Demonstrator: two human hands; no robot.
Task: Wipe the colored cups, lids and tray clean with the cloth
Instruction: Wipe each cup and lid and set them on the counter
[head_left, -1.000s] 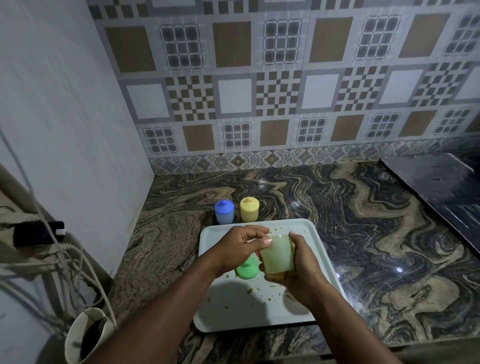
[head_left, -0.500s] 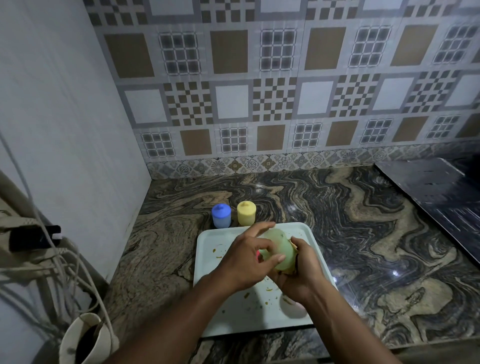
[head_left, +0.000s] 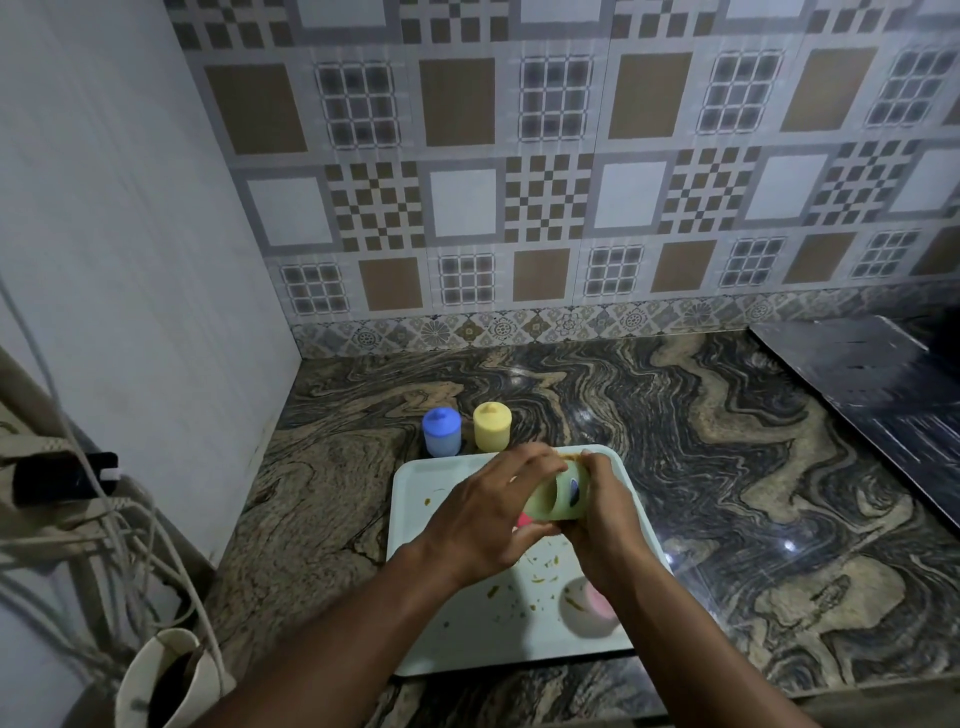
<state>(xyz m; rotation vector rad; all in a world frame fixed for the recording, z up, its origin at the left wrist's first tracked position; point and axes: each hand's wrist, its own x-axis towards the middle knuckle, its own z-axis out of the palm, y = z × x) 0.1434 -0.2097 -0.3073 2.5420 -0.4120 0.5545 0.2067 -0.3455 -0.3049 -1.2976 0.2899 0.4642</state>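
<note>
- The green cup (head_left: 556, 499) is held in the air over the far half of the tray (head_left: 415, 525), tipped onto its side, between the two hands; it touches nothing but the hands.
- The left hand (head_left: 488, 514) grasps the cup's left end; its fingers (head_left: 540, 460) curl over the top of the cup and the thumb reaches across beneath it; the palm faces down.
- The right hand (head_left: 608, 525) grasps the cup's right end from the other side; its fingers (head_left: 592, 462) wrap over the far edge, with their tips just beside the left fingertips above the cup; the cup's middle band, with a small dark oval mark, shows in the gap between the two hands.
- I cannot tell whether a cloth sits in either hand.
- A pink piece (head_left: 523, 519) peeks out just under the left thumb; what it is cannot be told.
- The tray is white and lies flat on the marbled countertop (head_left: 727, 467), near its front edge; yellow-brown crumbs (head_left: 540, 571) are scattered over its middle.
- A pale cup with pink inside (head_left: 589, 605) sits on the tray's near right part, partly hidden by the right forearm.
- The blue cup (head_left: 441, 431) and the yellow cup (head_left: 492, 427), each with its lid on, stand upright side by side on the countertop just beyond the tray's far left corner.
</note>
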